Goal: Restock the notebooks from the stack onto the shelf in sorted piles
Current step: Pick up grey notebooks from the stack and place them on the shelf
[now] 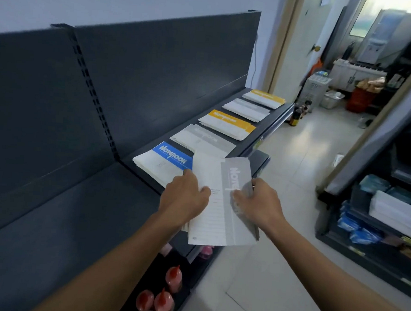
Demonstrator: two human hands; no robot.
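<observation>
A dark shelf (80, 210) carries a row of notebook piles: a blue-banded pile (162, 163) nearest, then a grey pile (202, 139), a yellow-banded pile (227, 124), another grey pile (245, 109) and a far yellow pile (263, 98). I hold a grey-banded notebook (217, 204), along with others under it, in front of the shelf edge. My left hand (185, 199) grips its left side. My right hand (259, 204) grips its right side over the grey band.
Red-capped bottles (164, 294) stand on a lower shelf below my arms. Another rack with blue packs (363, 227) lines the right side. A tiled aisle (294, 184) leads to a doorway with bottles, a basket and cabinets beyond.
</observation>
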